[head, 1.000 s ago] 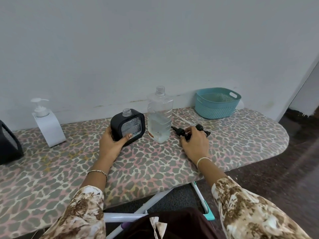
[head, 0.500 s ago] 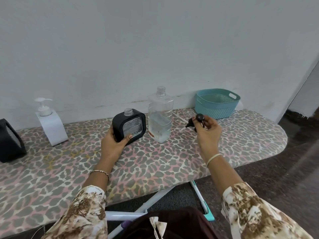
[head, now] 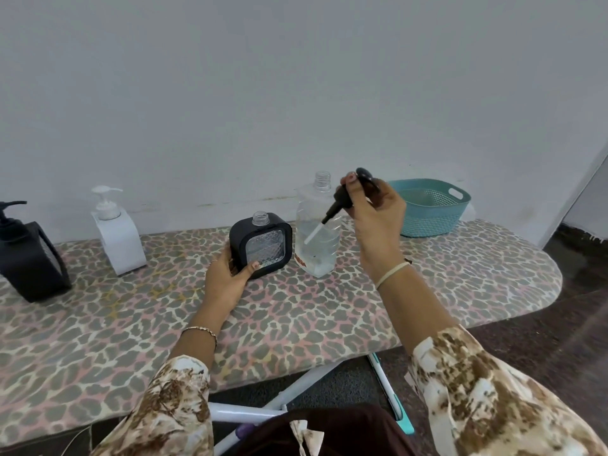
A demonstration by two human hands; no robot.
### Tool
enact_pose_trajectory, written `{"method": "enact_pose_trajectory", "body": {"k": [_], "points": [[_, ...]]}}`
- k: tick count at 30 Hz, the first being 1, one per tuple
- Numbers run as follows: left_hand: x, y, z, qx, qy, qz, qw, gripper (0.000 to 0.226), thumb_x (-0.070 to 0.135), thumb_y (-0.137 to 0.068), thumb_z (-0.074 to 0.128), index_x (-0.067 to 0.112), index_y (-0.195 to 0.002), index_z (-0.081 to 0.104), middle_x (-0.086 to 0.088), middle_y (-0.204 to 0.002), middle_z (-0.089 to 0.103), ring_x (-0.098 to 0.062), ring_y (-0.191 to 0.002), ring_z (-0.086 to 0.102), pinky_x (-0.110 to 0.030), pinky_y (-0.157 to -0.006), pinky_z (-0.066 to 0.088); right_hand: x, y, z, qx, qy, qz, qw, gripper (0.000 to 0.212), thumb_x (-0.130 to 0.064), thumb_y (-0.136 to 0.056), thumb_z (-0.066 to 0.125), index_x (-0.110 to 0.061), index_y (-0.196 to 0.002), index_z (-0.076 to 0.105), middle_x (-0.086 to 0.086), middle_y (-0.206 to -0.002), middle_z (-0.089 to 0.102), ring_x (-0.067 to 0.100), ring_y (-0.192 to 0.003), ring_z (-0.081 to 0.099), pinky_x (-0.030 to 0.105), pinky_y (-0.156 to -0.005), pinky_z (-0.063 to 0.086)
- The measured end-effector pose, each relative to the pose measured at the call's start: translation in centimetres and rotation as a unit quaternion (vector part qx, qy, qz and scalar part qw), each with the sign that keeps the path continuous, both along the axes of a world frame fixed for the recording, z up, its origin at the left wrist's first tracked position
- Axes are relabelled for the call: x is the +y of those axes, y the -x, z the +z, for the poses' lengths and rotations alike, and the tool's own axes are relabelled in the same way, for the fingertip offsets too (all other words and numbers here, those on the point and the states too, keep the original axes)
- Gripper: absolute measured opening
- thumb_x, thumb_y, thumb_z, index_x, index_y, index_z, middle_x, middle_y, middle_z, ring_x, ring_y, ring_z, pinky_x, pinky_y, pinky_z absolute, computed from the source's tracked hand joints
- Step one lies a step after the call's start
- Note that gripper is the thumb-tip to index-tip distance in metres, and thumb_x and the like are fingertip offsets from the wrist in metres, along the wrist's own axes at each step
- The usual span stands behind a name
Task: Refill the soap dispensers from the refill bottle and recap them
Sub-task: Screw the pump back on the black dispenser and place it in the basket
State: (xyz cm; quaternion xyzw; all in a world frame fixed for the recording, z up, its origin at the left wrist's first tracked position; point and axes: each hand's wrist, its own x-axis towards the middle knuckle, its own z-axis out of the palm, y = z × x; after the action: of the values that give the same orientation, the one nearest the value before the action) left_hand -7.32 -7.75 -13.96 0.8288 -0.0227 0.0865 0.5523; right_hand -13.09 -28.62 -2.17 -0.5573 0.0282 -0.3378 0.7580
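A black square soap dispenser [head: 261, 245] with a clear patterned window stands uncapped on the ironing board [head: 329, 311]. My left hand [head: 227, 279] grips its lower left side. Just right of it stands the clear refill bottle [head: 316, 232], open at the neck and holding a little liquid. My right hand [head: 373, 212] holds the black pump cap [head: 345, 195] in the air in front of the refill bottle, its white tube slanting down to the left toward the dispenser.
A white pump dispenser [head: 116, 232] and a black pump dispenser [head: 28, 255] stand capped at the far left. A teal plastic basket [head: 431, 209] sits at the back right by the wall. The board's rounded end lies to the right, its legs below.
My right hand picked the black pump cap up off the board and lifted it up and left, in front of the refill bottle. My left hand stayed on the black dispenser.
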Motion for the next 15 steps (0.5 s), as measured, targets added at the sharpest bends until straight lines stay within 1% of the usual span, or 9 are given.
{"method": "enact_pose_trajectory", "body": {"k": [2,4,6,8,11,13,15], "points": [[0.1,0.0,0.0,0.014,0.019,-0.013,1.0,0.064,0.016,-0.086,0.07,0.012,-0.144,0.041,-0.008,-0.134,0.057,-0.024,-0.123,0.054,-0.038,-0.105,0.043,1.2,-0.9,0.8,-0.007,0.007,0.016,1.0,0.008,-0.014,-0.088,0.07,-0.008,-0.093,0.068,0.011,-0.089,0.071,0.023,-0.085,0.069,0.043,-0.085,0.058],[0.3,-0.1,0.0,0.026,0.04,-0.024,0.999,0.064,0.014,-0.087,0.069,0.014,-0.145,0.04,-0.007,-0.134,0.057,-0.022,-0.123,0.054,-0.039,-0.106,0.043,2.3,-1.9,1.5,-0.014,0.016,0.029,0.999,0.003,-0.014,-0.088,0.07,-0.013,-0.087,0.067,0.01,-0.086,0.071,0.025,-0.084,0.068,0.046,-0.085,0.057],[0.5,-0.3,-0.1,0.029,0.051,-0.033,0.998,0.064,0.014,-0.087,0.069,0.016,-0.145,0.04,-0.005,-0.133,0.058,-0.02,-0.122,0.055,-0.041,-0.105,0.045,3.3,-3.0,2.1,-0.017,0.035,0.03,0.999,0.007,-0.017,-0.088,0.07,-0.018,-0.082,0.067,0.007,-0.08,0.071,0.028,-0.082,0.068,0.049,-0.086,0.056],[0.7,-0.4,-0.3,0.028,0.051,-0.038,0.998,0.064,0.014,-0.088,0.068,0.016,-0.145,0.039,-0.005,-0.133,0.058,-0.02,-0.122,0.055,-0.042,-0.106,0.044,4.2,-4.0,2.5,-0.017,0.068,0.028,0.997,0.008,-0.022,-0.087,0.07,-0.018,-0.081,0.066,0.006,-0.079,0.072,0.03,-0.082,0.069,0.051,-0.087,0.055],[0.8,-0.5,-0.4,0.034,0.062,-0.039,0.997,0.064,0.012,-0.089,0.067,0.016,-0.146,0.038,-0.005,-0.135,0.057,-0.019,-0.125,0.053,-0.043,-0.107,0.042,5.3,-5.3,2.8,-0.022,0.104,0.025,0.994,0.013,-0.024,-0.089,0.068,-0.011,-0.088,0.067,0.004,-0.076,0.071,0.02,-0.077,0.07,0.048,-0.085,0.056],[0.8,-0.6,-0.5,0.034,0.075,-0.039,0.996,0.063,0.011,-0.09,0.065,0.016,-0.146,0.037,-0.005,-0.136,0.056,-0.019,-0.125,0.052,-0.042,-0.108,0.041,5.9,-6.0,2.8,-0.017,0.126,0.021,0.992,0.013,-0.024,-0.089,0.068,-0.012,-0.09,0.067,0.003,-0.078,0.071,0.014,-0.075,0.069,0.043,-0.084,0.057],[0.7,-0.6,-0.5,0.033,0.085,-0.038,0.995,0.063,0.008,-0.09,0.064,0.015,-0.146,0.037,-0.004,-0.136,0.055,-0.018,-0.125,0.052,-0.041,-0.109,0.041,6.5,-6.6,2.4,-0.013,0.142,0.022,0.99,0.012,-0.024,-0.089,0.068,-0.013,-0.091,0.067,0.003,-0.081,0.071,0.013,-0.077,0.069,0.039,-0.083,0.057]]}}
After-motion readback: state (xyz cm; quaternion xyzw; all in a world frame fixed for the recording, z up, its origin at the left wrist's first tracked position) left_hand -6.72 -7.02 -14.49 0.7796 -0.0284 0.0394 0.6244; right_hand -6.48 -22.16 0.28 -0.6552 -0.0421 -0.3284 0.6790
